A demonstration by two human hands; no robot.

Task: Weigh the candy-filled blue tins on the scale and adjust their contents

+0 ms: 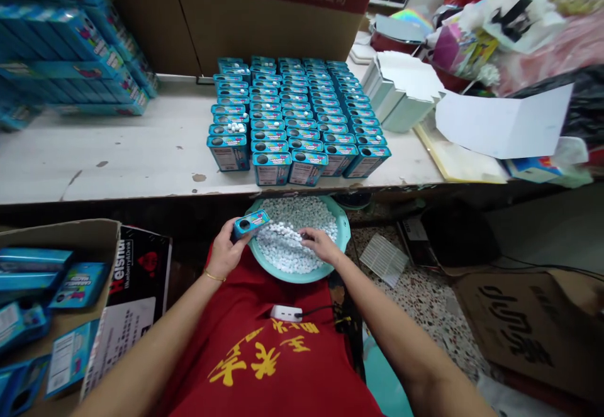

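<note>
"Where's the blue container [252,222]?"
"Gripped in the left hand's [225,255] fingers."
"And the right hand [321,245]?"
"Fingers bent (gripping something? I can't tell), the basin [345,228] of white pellets [292,260] beneath them."

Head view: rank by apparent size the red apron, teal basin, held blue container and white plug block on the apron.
Largest to smallest, as they look:
1. red apron, cut off by the frame
2. teal basin
3. blue container, partly covered by fingers
4. white plug block
</note>
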